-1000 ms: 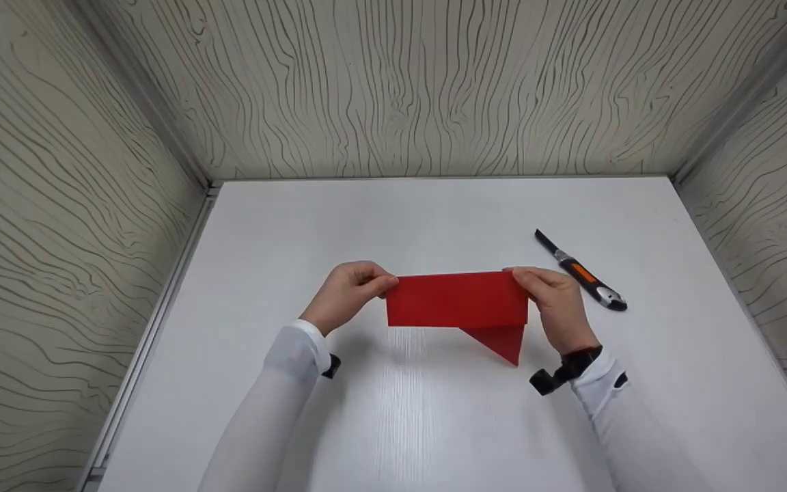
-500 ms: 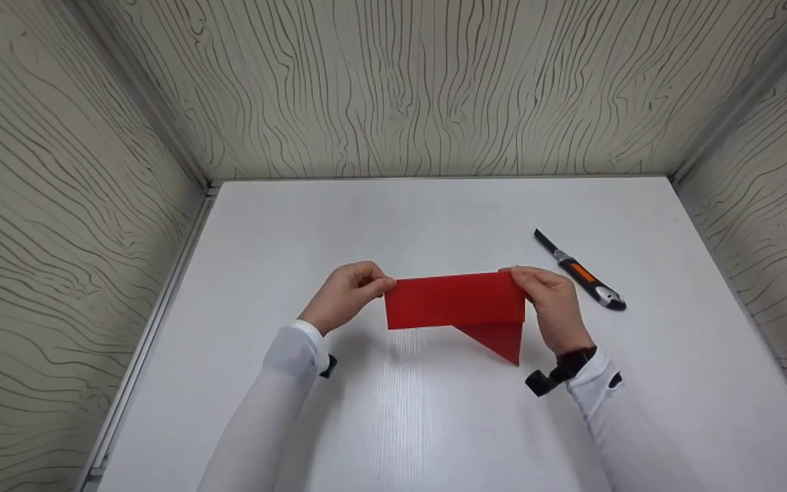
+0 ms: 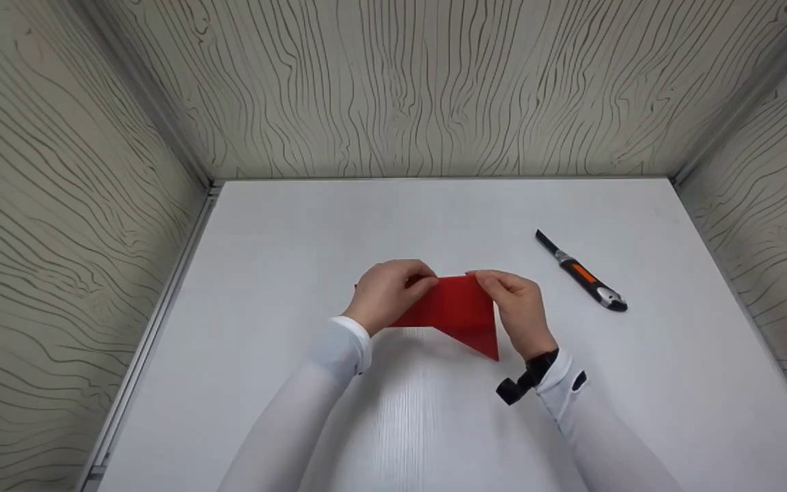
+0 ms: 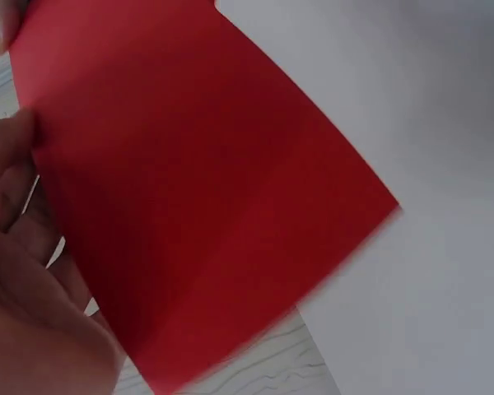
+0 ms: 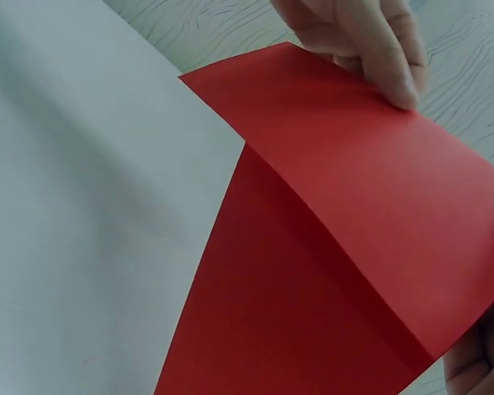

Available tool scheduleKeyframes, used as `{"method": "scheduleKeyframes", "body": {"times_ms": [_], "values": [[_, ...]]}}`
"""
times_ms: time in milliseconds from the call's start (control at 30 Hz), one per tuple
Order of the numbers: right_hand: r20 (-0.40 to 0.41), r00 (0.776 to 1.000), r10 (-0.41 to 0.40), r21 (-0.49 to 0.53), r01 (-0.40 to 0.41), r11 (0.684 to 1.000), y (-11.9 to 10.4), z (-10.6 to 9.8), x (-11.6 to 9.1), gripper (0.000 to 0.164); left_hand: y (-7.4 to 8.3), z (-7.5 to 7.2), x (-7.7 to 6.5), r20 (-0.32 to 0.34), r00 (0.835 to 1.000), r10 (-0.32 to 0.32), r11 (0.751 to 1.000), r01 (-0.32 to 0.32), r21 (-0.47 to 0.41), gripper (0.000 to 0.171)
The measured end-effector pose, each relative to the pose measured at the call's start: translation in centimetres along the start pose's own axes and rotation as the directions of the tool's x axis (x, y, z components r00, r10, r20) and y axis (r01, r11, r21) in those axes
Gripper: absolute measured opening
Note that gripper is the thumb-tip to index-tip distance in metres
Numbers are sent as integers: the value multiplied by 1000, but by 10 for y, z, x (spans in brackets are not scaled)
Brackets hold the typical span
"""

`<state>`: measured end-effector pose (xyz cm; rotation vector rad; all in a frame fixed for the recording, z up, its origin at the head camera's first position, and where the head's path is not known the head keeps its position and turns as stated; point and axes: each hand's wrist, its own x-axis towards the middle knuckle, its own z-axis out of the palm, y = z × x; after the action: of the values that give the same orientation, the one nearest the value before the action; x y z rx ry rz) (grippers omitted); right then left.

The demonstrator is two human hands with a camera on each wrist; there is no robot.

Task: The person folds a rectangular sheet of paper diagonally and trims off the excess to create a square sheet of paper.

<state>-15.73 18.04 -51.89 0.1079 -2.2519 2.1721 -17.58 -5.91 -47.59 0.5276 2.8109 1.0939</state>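
Observation:
A folded sheet of red paper [image 3: 462,304] is held between both hands above the white table, a pointed flap hanging from its lower right side. My left hand [image 3: 390,290] pinches the upper edge near the middle and covers much of the left part in the head view. At the upper right corner, my right hand [image 3: 515,301] pinches the paper between thumb and fingers. In the left wrist view the red paper [image 4: 189,189] fills the middle, its free end slanting down. The right wrist view shows the fold line between the red paper's upper band [image 5: 379,189] and the flap.
A utility knife [image 3: 583,273] with a black and orange handle lies on the table [image 3: 298,225] to the right, beyond my right hand. Wood-grain patterned panels [image 3: 400,89] enclose the table at the back and both sides.
My left hand has slid right along the paper's upper edge from the left corner to near the middle. My right hand and the paper have shifted somewhat left. The knife stays put.

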Motion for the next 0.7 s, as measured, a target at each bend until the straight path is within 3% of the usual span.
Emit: {"method": "scheduleKeyframes", "body": {"times_ms": [267, 500, 700], "values": [[-23, 999, -28, -33, 27, 999, -1, 16, -2, 30, 32, 20, 8, -53, 998, 21, 1000, -20, 15, 17], [-36, 999, -39, -4, 38, 999, -3, 16, -2, 27, 33, 21, 6, -20, 1000, -23, 1000, 22, -14, 12], [-60, 997, 37, -20, -39, 999, -5, 14, -2, 30, 28, 20, 4, 1, 1000, -25, 999, 25, -31, 11]]}}
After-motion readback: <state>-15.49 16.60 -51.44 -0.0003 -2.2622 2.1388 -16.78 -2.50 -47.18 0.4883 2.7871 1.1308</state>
